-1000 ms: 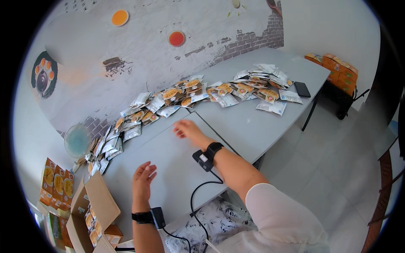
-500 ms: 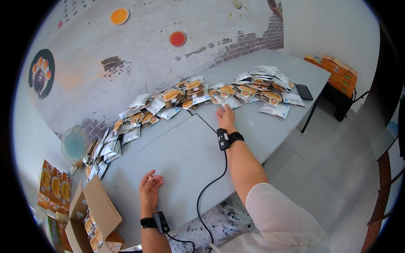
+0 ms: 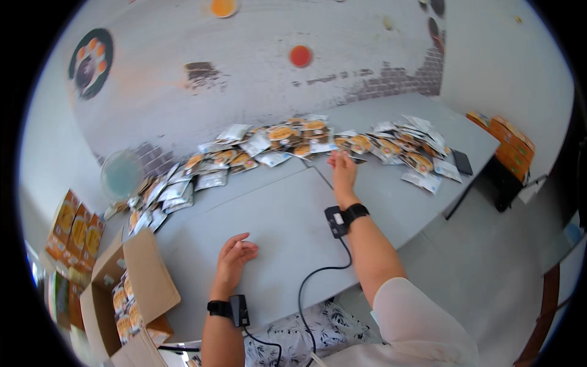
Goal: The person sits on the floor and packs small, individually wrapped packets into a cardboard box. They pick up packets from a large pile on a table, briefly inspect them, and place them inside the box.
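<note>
A long heap of flat sachets [image 3: 282,136], some silver-white and some brown with an orange food picture, runs along the far side of the grey table [image 3: 269,211]. At the heap's near edge, right of the middle, is my right hand [image 3: 344,174], its fingers pinched on a sachet [image 3: 359,160] that they mostly hide. My left hand [image 3: 233,262] hovers over the near part of the table, empty, its fingers loosely bent and apart. Both wrists carry a black strap with a small box and cable.
An open cardboard box [image 3: 150,269] holding packs stands at the near left. Orange cartons [image 3: 74,232] and a round translucent greenish object [image 3: 121,175] are beyond it. A black phone [image 3: 462,162] lies at the table's right end, with more orange cartons [image 3: 512,147] past that edge.
The view has shifted, so the table sits lower and further right. My right hand's fingers have closed at the heap where a white sachet lay under them. My left hand stays empty.
</note>
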Available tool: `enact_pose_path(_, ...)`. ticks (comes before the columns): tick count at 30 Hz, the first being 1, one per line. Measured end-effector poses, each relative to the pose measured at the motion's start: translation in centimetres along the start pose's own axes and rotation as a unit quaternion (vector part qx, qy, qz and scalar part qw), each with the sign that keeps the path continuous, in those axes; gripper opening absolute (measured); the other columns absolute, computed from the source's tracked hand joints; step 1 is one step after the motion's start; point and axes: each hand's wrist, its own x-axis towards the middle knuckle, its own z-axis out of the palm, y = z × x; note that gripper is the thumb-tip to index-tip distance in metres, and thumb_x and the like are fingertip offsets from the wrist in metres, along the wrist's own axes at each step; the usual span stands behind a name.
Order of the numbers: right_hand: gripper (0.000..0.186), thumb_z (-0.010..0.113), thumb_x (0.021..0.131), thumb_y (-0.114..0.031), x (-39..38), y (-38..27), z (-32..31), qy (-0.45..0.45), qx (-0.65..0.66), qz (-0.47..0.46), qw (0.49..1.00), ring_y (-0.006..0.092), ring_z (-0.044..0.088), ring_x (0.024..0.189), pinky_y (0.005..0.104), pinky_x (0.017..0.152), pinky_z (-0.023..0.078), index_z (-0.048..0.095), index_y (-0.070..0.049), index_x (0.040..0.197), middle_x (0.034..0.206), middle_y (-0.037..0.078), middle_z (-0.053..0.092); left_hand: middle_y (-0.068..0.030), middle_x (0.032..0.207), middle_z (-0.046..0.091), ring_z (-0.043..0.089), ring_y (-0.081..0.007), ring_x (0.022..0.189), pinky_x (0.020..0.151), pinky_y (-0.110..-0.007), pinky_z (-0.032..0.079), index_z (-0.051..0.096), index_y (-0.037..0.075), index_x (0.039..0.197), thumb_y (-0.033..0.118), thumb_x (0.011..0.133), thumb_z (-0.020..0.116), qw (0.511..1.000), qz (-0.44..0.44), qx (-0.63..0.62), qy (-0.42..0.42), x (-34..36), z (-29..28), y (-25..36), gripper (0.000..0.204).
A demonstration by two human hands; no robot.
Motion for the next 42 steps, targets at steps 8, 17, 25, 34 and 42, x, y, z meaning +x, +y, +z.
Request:
enact_pose_path(8, 0.030, 0.048, 0.092, -0.022, -8.6, -6.9, 5.6, -0.314, 0.088, 0.093, 0.941, 0.0120, 0.061, 0.073, 0.0237, 0.066, 0.048, 0.063, 0.003, 0.097, 0.080, 0.006, 0.063, -0.0146, 0.126, 0.044, 0.044, -0.0241, 0.117, 0.093, -0.038, 0.041, 0.033, 0.005, 0.133, 0.015, 0.080, 0.063, 0.995, 0.051, 0.075, 0.051, 0.5, -0.8, -1.1, 0.061)
enact_pose_path(17, 0.030, 0.048, 0.091, -0.020, -15.0, -7.7, 8.4, -0.560, 0.117, 0.192, 0.797, 0.0173, 0.062, 0.082, 0.0275, 0.073, 0.048, 0.062, 0.005, 0.099, 0.088, 0.012, 0.065, -0.0127, 0.124, 0.048, 0.048, -0.0241, 0.113, 0.090, -0.034, 0.042, 0.039, 0.010, 0.132, 0.010, 0.074, 0.068, 0.957, 0.137, 0.249, 0.053, 0.7, -0.1, -1.5, 0.065)
enact_pose_path(25, 0.030, 0.047, 0.093, -0.022, -16.1, -8.2, 8.8, -0.513, 0.163, 0.187, 0.821, 0.0106, 0.059, 0.077, 0.0236, 0.069, 0.047, 0.057, -0.002, 0.112, 0.089, 0.004, 0.062, -0.0063, 0.106, 0.060, 0.062, -0.0175, 0.090, 0.065, -0.031, 0.053, 0.050, 0.008, 0.117, 0.014, 0.085, 0.059, 0.994, 0.009, 0.020, 0.103, 0.1, 0.6, -0.5, 0.033)
enact_pose_path(34, 0.032, 0.055, 0.089, -0.036, -13.8, -4.5, 8.5, -0.424, 0.028, 0.215, 0.880, 0.0021, 0.041, 0.056, 0.0184, 0.049, 0.030, 0.061, -0.004, 0.093, 0.067, -0.005, 0.049, -0.0064, 0.112, 0.057, 0.057, -0.0190, 0.100, 0.074, -0.035, 0.052, 0.047, 0.008, 0.120, 0.014, 0.083, 0.061, 0.989, -0.113, -0.092, -0.018, -0.8, 0.0, 1.0, 0.040)
enact_pose_path(42, 0.037, 0.055, 0.088, -0.040, -14.6, -4.8, 8.8, -0.454, -0.022, 0.219, 0.863, 0.0026, 0.042, 0.056, 0.0191, 0.049, 0.031, 0.062, -0.005, 0.080, 0.066, -0.004, 0.054, -0.0069, 0.110, 0.058, 0.059, -0.0175, 0.094, 0.067, -0.031, 0.052, 0.046, 0.007, 0.121, 0.013, 0.080, 0.064, 0.986, -0.145, -0.073, -0.042, -1.1, 0.4, 1.1, 0.045)
